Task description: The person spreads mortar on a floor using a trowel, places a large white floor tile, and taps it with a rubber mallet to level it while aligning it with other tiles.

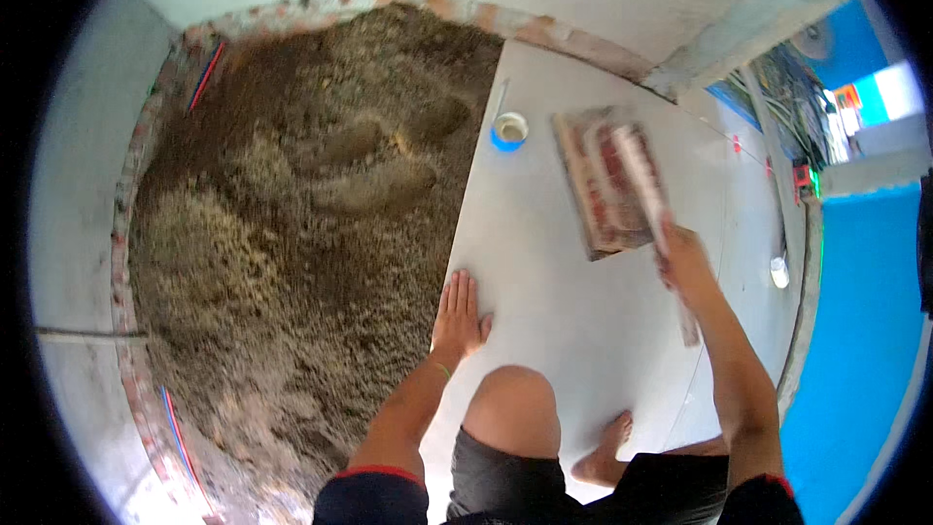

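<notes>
Bar, long, pale & blurred, stands out at approx. 2 o'clock; we see its near end in the R hand at 3 o'clock, fingers wrapped round it. Its exact kind we can't make out. A pale length shows just below that hand; whether it's the same piece, we can't tell.

The bar overlaps a flat red-and-cream pack, also at 2 o'clock, over the pale slab; contact btwn the two we can't confirm. At 6 o'clock, the L hand holds nothing: fingers straight, palm down at the slab's edge, nr a brown, lumpy bed of loose material filling approx. 7 to 11 o'clock. A thin wristband rings the L wrist.

At 1 o'clock we note a small blue-and-white round container on the slab, w/ a thin stick beside it. Bent knee at 6, bare foot at 5. Bkgd: small red device w/ green light at 3; bright-blue surface nr 4.
</notes>
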Available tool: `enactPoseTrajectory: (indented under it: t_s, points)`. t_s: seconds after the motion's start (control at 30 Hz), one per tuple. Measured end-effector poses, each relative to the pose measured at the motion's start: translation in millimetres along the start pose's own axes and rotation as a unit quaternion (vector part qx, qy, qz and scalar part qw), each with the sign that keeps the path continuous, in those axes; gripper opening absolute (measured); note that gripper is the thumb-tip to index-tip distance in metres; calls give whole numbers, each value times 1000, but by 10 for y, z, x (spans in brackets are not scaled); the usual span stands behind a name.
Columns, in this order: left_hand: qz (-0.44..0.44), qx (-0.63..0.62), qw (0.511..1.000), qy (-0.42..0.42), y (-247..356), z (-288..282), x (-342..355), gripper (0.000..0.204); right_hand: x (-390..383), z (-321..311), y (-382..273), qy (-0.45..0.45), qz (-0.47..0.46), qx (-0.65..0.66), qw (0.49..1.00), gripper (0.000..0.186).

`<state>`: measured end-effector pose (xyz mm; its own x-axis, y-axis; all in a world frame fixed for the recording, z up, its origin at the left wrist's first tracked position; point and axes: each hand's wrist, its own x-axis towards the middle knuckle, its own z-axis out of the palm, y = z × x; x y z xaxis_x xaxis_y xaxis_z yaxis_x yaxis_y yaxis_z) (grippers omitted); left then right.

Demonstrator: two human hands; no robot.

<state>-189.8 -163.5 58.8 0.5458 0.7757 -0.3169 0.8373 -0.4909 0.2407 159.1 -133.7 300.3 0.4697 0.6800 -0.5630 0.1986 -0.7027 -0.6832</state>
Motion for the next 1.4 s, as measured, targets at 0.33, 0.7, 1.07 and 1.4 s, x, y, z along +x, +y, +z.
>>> enactPoseTrajectory:
  t_s: [0.33,0.7,1.07,1.4]
  points:
    - [-27,-42,999,4,173,131,138,71,163,1009,1511,7,-84,-290,953,60]
    - [-32,-21,999,15,72,106,106,73,-550,532,1121,17,-174,-156,972,62]
    - [-52,-17,998,-22,-52,83,-59,70,-347,573,155,-80,-144,-43,985,54]
    - [-33,-49,998,6,107,213,-13,67,319,1091,979,-98,-51,-250,962,57]
